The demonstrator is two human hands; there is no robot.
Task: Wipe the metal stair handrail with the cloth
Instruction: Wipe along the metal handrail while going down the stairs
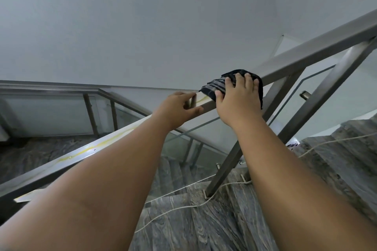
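While pressing the striped cloth onto the handrail at two o'clock, right hand flat, left hand pinching the rail: likely smearing of the yellow streak.

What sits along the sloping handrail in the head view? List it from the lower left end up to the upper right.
Yellowish streak on the handrail → left hand gripping the rail → right hand pressing the dark striped cloth onto it → bare handrail rising toward the slanted metal post.
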